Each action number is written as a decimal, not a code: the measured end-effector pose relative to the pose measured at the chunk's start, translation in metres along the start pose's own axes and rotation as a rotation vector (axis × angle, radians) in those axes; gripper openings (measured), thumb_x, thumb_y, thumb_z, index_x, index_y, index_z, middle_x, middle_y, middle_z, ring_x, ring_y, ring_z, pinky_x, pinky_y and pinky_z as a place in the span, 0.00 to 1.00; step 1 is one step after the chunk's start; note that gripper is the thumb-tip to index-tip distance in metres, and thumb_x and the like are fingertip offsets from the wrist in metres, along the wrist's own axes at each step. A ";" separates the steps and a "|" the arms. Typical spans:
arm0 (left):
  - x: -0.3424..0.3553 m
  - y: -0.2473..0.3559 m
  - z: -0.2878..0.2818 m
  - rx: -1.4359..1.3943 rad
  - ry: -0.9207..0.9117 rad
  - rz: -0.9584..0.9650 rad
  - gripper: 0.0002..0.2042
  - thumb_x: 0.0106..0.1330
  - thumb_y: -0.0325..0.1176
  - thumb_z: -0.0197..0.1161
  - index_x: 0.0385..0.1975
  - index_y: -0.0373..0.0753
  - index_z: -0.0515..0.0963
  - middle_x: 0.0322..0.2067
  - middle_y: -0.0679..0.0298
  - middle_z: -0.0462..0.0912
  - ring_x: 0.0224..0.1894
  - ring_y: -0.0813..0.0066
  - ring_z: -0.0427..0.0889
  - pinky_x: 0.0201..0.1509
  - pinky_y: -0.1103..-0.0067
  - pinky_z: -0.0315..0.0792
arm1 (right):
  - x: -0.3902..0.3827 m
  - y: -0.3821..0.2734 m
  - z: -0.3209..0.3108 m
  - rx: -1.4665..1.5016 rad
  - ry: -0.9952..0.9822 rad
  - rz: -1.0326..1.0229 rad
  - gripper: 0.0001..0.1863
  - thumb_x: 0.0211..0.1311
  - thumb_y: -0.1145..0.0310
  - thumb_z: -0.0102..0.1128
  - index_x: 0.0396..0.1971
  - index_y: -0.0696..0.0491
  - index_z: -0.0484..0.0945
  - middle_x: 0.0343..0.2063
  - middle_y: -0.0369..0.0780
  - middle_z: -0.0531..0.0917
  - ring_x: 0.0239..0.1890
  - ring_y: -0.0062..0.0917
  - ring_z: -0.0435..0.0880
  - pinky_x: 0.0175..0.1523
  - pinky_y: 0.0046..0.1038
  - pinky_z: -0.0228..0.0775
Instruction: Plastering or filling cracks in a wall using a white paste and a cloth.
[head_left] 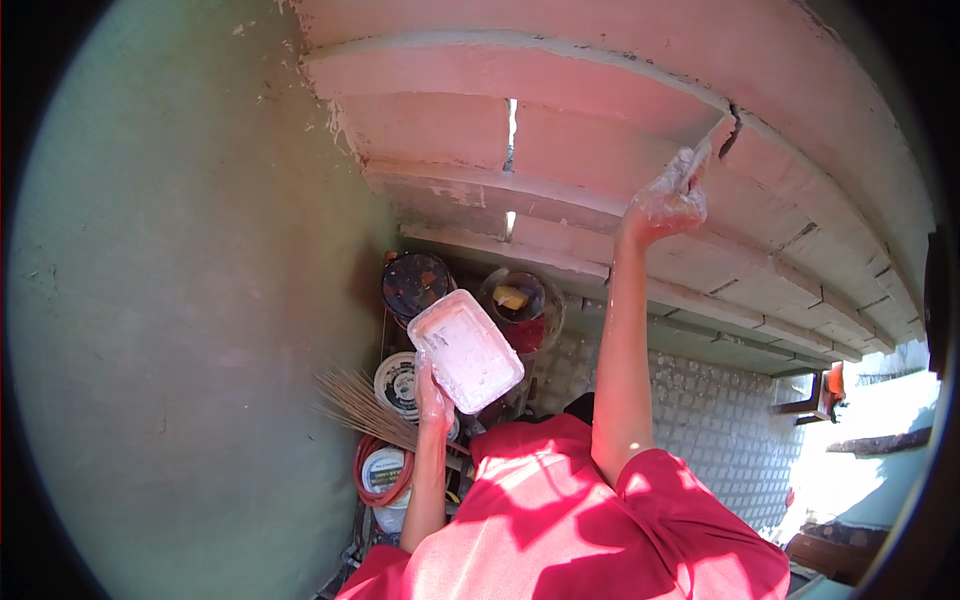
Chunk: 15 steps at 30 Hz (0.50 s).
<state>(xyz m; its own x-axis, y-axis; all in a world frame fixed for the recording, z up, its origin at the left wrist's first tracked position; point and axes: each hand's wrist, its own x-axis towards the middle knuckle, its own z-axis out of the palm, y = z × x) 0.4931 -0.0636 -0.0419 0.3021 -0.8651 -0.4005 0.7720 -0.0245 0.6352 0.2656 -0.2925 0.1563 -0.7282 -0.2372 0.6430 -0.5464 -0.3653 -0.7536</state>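
Note:
My left hand (432,400) grips the lower left side of a pale rectangular plastic tray (438,309). Whitish paste (468,352) is smeared over the inside of this tray. Higher up on the right, my right hand (668,203) reaches out to the pink panelled wall (600,140), its fingers drawn together and coated with white paste. Something thin and pale sticks out past those fingers toward a dark crack (735,132) where a ridge of the wall is broken. Whether it is a small tool or a fingertip I cannot tell.
A green wall (180,300) rises on the left. Below the tray stand a paint-spattered dark bucket (415,283), a bowl with a yellow sponge (511,297), a white lidded tub (395,380), a bundle of thin sticks (365,407) and a red hose (366,478). Patterned paving (690,400) covers the floor.

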 end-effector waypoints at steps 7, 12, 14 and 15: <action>-0.002 0.008 0.015 0.011 0.025 0.016 0.23 0.69 0.45 0.46 0.57 0.35 0.62 0.55 0.61 0.70 0.56 0.70 0.70 0.61 0.74 0.62 | -0.063 -0.044 0.085 0.223 -0.173 -0.409 0.20 0.48 0.79 0.51 0.44 0.61 0.78 0.45 0.48 0.80 0.47 0.35 0.78 0.55 0.36 0.60; -0.001 0.010 0.019 -0.016 -0.010 0.050 0.23 0.69 0.45 0.46 0.57 0.36 0.62 0.54 0.61 0.70 0.56 0.70 0.70 0.61 0.73 0.63 | -0.103 -0.073 0.100 0.386 -0.319 -0.303 0.22 0.45 0.80 0.49 0.45 0.60 0.78 0.46 0.46 0.80 0.46 0.36 0.78 0.56 0.35 0.60; -0.001 0.010 0.019 -0.019 0.003 0.047 0.23 0.69 0.45 0.46 0.57 0.36 0.62 0.54 0.61 0.70 0.56 0.70 0.70 0.61 0.73 0.62 | -0.093 -0.064 0.083 0.517 -0.317 -0.343 0.21 0.47 0.79 0.50 0.45 0.59 0.78 0.46 0.46 0.80 0.44 0.35 0.77 0.54 0.34 0.61; -0.002 0.010 0.012 -0.024 0.012 0.051 0.23 0.69 0.45 0.46 0.57 0.36 0.62 0.54 0.61 0.70 0.56 0.70 0.70 0.61 0.73 0.62 | -0.086 -0.067 0.068 0.513 -0.267 -0.209 0.18 0.52 0.78 0.53 0.45 0.59 0.78 0.46 0.46 0.79 0.42 0.34 0.76 0.52 0.32 0.62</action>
<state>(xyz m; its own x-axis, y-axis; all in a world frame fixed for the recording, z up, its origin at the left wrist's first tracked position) 0.4936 -0.0683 -0.0264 0.3481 -0.8588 -0.3758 0.7686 0.0319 0.6389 0.3932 -0.3084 0.1609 -0.4624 -0.3068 0.8319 -0.3491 -0.7995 -0.4888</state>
